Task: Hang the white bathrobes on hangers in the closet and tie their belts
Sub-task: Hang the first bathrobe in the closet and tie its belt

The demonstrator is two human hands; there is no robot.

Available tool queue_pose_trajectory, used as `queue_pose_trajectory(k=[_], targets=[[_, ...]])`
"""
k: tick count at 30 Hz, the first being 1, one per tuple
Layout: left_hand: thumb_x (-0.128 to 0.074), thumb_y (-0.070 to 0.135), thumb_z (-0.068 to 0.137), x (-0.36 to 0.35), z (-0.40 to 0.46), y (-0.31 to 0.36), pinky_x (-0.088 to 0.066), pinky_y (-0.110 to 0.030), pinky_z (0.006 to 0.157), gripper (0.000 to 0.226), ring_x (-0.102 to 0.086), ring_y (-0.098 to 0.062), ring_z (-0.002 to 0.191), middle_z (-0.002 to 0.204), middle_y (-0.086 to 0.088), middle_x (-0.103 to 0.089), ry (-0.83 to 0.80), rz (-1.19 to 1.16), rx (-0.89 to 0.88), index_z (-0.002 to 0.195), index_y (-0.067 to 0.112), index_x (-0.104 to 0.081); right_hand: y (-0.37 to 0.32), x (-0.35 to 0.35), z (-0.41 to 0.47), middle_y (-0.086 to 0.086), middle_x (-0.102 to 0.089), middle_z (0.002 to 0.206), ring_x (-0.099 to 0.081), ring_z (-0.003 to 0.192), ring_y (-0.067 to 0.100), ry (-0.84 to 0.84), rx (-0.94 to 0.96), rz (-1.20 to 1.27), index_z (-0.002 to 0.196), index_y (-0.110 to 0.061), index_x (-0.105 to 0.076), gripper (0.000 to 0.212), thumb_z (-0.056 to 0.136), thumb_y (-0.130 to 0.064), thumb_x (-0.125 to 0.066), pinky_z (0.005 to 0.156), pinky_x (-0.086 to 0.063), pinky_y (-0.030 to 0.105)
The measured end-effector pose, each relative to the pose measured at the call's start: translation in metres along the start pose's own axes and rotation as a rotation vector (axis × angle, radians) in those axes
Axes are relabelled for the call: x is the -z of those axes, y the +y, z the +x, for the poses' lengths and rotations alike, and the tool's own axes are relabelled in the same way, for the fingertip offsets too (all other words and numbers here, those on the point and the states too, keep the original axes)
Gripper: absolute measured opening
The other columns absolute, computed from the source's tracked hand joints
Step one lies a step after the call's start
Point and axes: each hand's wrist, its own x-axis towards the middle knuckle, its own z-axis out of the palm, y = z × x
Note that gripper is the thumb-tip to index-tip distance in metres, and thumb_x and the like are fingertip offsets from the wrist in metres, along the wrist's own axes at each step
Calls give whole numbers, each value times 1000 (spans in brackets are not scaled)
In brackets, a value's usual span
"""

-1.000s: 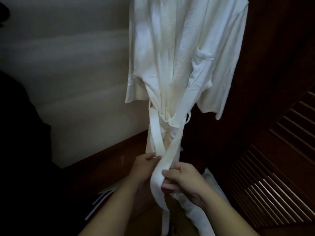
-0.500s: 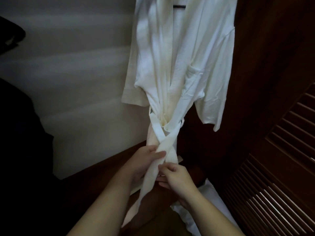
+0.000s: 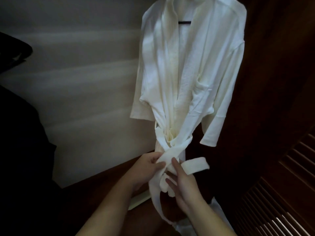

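Observation:
A white bathrobe [image 3: 190,68] hangs in the closet on a dark hanger [image 3: 185,22], whose bar shows at the collar. Its white belt [image 3: 196,165] crosses at the waist; one end sticks out to the right and another hangs down in a loop. My left hand [image 3: 146,169] pinches the belt strand just below the crossing. My right hand [image 3: 182,183] holds the belt beside it, fingers extended along the strand that leads to the right end.
A pale back wall [image 3: 81,92] lies to the left of the robe. Dark wooden closet panels and a louvred door [image 3: 281,184] stand on the right. A dark shape [image 3: 15,48] fills the left edge. White cloth [image 3: 219,217] lies low on the right.
The view has tilted up, showing the hanger bar. The belt ends have been crossed and one end now sticks out to the right; both hands have shifted slightly along the belt.

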Motion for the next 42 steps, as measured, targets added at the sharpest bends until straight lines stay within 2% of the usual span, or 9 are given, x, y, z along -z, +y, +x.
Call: queue_pose_trajectory(k=[7,12,17,21,26,30,35,38,42], targets=[[-54,9,103,-12,15,14,-59,-34,90,32,-74,-10,101,107,8,-78,47,191,-121,117,29,-75,-36,13,48,23,-70,123,-70,110,39,-56,124,-93,131,-7,-61,59,81,-25,-86,99,-54,57],[-62,17,89,-23,29,2,-56,-54,98,28,-74,-23,106,108,-2,-79,135,70,-80,110,27,-78,-38,18,62,9,-74,119,-73,104,20,30,193,-386,129,-15,-65,68,75,-51,-86,94,-58,46],[-77,68,78,-33,52,-2,-53,-39,75,58,-71,-17,79,85,-7,-77,202,-22,-12,84,10,-76,-60,15,57,-2,-71,87,-70,60,9,79,235,-608,116,-14,-65,27,101,-35,-62,48,-49,12],[-74,50,90,-15,59,-4,-43,-21,59,36,-59,-3,62,70,4,-69,209,185,-7,82,14,-75,-86,16,43,9,-75,80,-69,53,17,175,300,-627,90,-12,-73,46,106,-44,-45,43,-48,22],[-74,32,93,16,83,-11,-38,-12,48,21,-57,2,55,65,11,-64,297,247,39,80,15,-73,-114,20,24,8,-60,51,-56,40,25,230,279,-516,70,-5,-60,46,102,-38,-54,41,-41,27],[-75,52,89,18,95,-11,-40,-21,53,42,-58,-4,56,57,14,-62,287,153,120,69,16,-68,-112,13,6,17,-48,46,-46,34,26,92,180,-427,60,-7,-52,47,96,-35,-63,41,-34,29],[-79,61,82,8,104,-6,-55,-31,91,58,-75,-15,89,100,-2,-79,2,-181,362,113,13,-79,-115,-4,-16,9,-62,52,-54,44,23,34,134,-395,50,-17,-72,70,99,-59,-45,52,-42,31],[-71,37,96,-5,104,-8,-51,-19,60,36,-68,-8,64,83,-1,-77,-3,-237,345,114,6,-77,-119,-9,-11,7,-67,59,-63,51,18,31,132,-122,59,-11,-76,78,102,-58,-30,54,-46,26],[-69,42,93,-16,102,-22,-58,-37,84,34,-75,-26,96,105,-10,-79,28,-243,254,114,17,-76,-121,-7,9,1,-64,58,-63,60,15,210,301,-227,79,-9,-63,44,98,-42,-40,66,-49,32]])
